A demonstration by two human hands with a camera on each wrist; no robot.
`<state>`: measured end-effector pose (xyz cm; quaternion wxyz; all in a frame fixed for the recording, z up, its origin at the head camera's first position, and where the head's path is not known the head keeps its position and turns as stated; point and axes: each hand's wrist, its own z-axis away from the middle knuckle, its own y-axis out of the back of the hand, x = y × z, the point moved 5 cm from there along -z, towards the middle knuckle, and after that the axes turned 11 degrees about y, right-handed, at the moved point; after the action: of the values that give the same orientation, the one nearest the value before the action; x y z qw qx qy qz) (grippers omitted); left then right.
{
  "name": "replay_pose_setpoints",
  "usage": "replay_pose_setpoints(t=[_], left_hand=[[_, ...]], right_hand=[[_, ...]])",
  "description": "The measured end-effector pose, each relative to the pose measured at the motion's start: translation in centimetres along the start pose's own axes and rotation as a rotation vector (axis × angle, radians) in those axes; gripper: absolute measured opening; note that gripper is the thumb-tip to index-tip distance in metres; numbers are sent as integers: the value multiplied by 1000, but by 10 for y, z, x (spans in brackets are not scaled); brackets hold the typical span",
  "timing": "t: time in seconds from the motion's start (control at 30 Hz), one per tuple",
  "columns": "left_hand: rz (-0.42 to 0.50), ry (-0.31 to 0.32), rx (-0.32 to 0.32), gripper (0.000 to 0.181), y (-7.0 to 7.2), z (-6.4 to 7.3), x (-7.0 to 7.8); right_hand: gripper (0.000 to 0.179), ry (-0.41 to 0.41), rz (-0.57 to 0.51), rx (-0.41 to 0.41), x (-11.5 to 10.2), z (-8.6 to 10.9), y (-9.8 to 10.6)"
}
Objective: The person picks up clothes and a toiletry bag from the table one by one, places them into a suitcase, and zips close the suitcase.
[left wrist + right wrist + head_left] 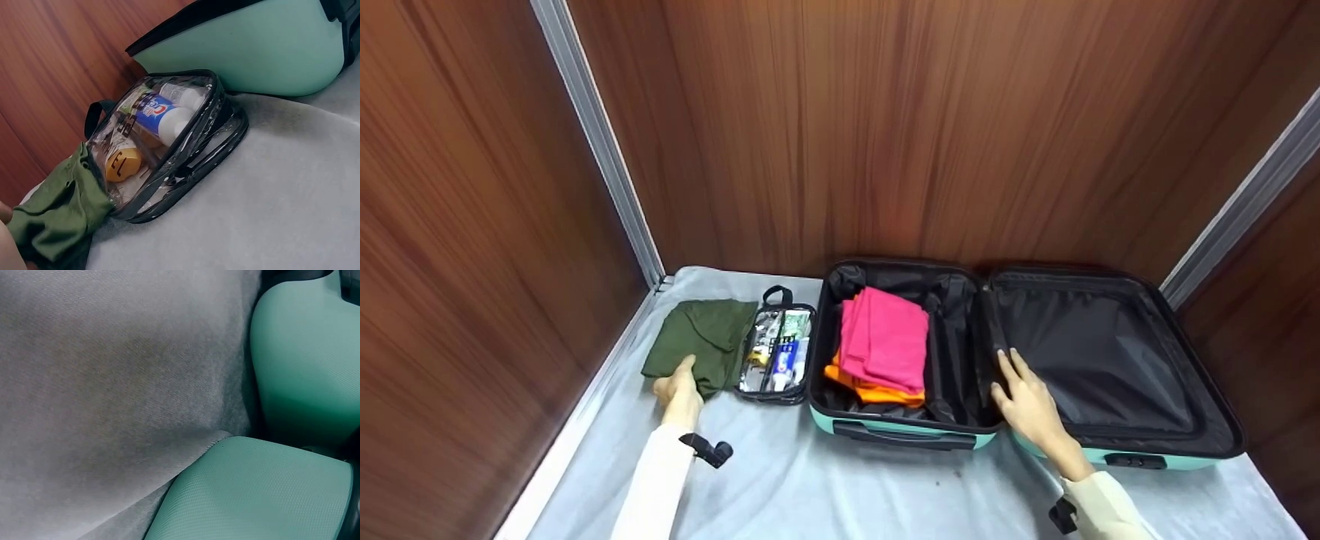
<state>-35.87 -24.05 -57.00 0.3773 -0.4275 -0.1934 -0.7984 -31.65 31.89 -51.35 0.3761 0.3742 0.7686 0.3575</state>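
My left hand (679, 390) grips the near edge of a dark green folded garment (697, 337), thumb on top and the other fingers mostly hidden. In the left wrist view the green fabric (64, 208) bunches beside that hand. Just right of it lies a clear toiletry bag (751, 386) with black trim, holding a blue-and-white tube (160, 115) and a yellow-capped item (124, 163). My right hand (1030, 409), fingers extended, rests at the inner edge of the open suitcase's right half (1110, 360). The right wrist view does not show the hand.
In the suitcase's left half (956, 360), a pink folded cloth (885, 337) lies on an orange one (877, 394). A pale sheet (840, 487) covers the surface. Wood-grain panels (885, 135) rise behind and at both sides.
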Motion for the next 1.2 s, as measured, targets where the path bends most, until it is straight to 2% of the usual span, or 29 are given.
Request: replay_pose_setpoints(t=[0.23, 0.53, 0.67, 0.77, 0.97, 1.1, 1.2], left_hand=[[124, -2, -100, 75, -10, -5, 3], [54, -64, -220, 93, -18, -4, 2], [82, -88, -280, 94, -23, -3, 5], [102, -95, -296, 91, -25, -3, 6], [135, -73, -315, 85, -27, -7, 7], [176, -26, -340, 78, -26, -8, 5], [156, -5, -349, 76, -25, -9, 3]], right_hand=[[57, 0, -4, -5, 0, -1, 0], [57, -6, -8, -4, 0, -2, -1], [56, 3, -2, 14, -1, -2, 0], [56, -1, 1, 10, -1, -1, 0], [57, -1, 1, 6, 0, 0, 1], [57, 1, 0, 7, 0, -1, 0], [57, 4, -1, 7, 0, -2, -1]])
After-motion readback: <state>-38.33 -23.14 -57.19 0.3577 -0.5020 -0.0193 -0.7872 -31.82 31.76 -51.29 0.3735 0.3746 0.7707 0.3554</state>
